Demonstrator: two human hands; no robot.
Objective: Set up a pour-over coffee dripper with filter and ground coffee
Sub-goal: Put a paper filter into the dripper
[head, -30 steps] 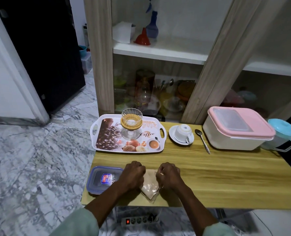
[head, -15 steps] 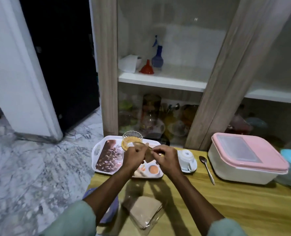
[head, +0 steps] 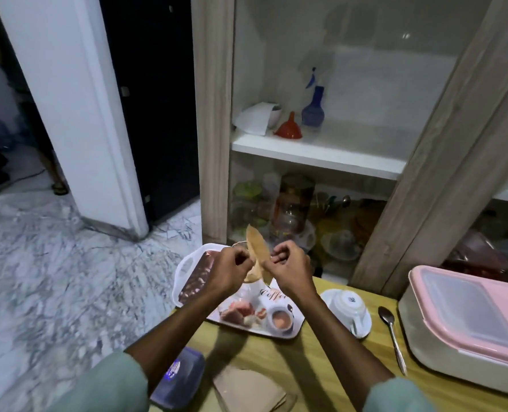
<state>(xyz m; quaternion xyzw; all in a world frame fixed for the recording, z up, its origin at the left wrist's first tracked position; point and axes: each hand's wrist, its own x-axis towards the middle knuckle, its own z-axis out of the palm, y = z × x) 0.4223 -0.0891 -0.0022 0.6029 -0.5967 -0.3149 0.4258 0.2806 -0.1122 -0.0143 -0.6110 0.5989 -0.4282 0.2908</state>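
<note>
Above the tray [head: 187, 264], raised off the worktop [head: 321, 364] moments ago: brown paper filter [head: 257, 251], pinched between left hand [head: 232, 270] and right hand [head: 288, 267], fingers curled, ready for opening over the largely hidden dripper.

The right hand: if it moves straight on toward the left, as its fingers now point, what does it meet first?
Probably the paper filter that it already pinches, then the left hand just behind it. Depth between the hands is unclear.
</note>
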